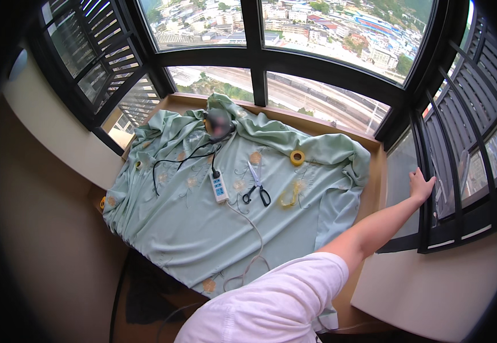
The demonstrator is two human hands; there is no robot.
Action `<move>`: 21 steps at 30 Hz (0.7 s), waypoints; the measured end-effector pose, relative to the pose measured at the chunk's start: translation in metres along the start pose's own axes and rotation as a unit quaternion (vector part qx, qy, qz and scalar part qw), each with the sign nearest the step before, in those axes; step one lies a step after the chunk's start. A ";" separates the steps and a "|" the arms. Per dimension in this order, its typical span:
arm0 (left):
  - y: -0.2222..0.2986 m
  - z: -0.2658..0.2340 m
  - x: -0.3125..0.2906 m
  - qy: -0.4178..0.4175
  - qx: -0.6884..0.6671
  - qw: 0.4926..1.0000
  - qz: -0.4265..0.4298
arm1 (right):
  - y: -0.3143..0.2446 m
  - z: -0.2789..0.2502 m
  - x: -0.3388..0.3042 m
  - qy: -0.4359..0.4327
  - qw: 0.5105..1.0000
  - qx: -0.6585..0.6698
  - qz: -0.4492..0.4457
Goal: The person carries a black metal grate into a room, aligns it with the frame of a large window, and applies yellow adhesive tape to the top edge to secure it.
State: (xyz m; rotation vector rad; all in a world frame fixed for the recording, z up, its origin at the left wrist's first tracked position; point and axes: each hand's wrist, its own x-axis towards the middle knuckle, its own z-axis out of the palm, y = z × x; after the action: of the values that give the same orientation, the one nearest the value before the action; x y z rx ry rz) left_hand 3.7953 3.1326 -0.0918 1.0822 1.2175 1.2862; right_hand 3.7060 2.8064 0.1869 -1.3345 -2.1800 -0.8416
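Observation:
My right arm, in a white short sleeve, stretches out to the right side. At its end my right hand [422,185] is closed on the dark upright edge of a window frame [423,214], its fingers partly hidden. Dark slatted panels [460,108] stand just beyond that edge. My left hand is out of view.
A pale green floral cloth [185,234] lies rumpled over the window ledge. On it are scissors [256,186] with black handles, spread partly open, a yellow tape roll [297,157], a clear yellowish loop [289,195], a white power strip [219,187] and a black-corded, blurred object [219,123].

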 end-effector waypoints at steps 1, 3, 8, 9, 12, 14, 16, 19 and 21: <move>-0.004 -0.003 0.006 0.010 -0.001 1.000 0.006 | -0.008 0.014 -0.025 -0.003 0.998 0.058 0.013; -0.001 0.000 0.001 -0.006 0.006 1.000 -0.001 | -0.022 0.049 -0.080 -0.035 0.985 0.157 0.066; -0.013 -0.010 0.006 -0.002 0.013 1.000 0.016 | -0.095 0.137 -0.226 -0.168 0.878 0.402 0.200; -0.012 -0.012 0.009 -0.005 0.013 1.000 0.019 | -0.113 0.149 -0.255 -0.200 0.847 0.441 0.219; -0.002 0.003 0.006 -0.009 0.004 1.000 0.024 | -0.156 0.190 -0.316 -0.271 0.776 0.512 0.249; -0.004 0.005 0.011 -0.023 0.013 0.999 0.037 | -0.176 0.212 -0.338 -0.304 0.745 0.543 0.241; -0.015 -0.002 0.015 -0.029 0.010 0.999 0.039 | -0.193 0.230 -0.353 -0.330 0.719 0.570 0.223; -0.016 -0.002 0.018 -0.047 -0.003 0.998 0.045 | -0.199 0.246 -0.357 -0.352 0.691 0.601 0.194; -0.023 -0.013 0.025 -0.041 -0.004 0.999 0.036 | -0.210 0.250 -0.361 -0.326 0.690 0.623 0.171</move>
State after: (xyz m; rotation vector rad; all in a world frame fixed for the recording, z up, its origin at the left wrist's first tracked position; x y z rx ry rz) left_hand 3.7829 3.1555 -0.1166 1.1712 1.1210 1.2866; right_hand 3.6585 2.6818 -0.2813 -1.1675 -1.9726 1.2994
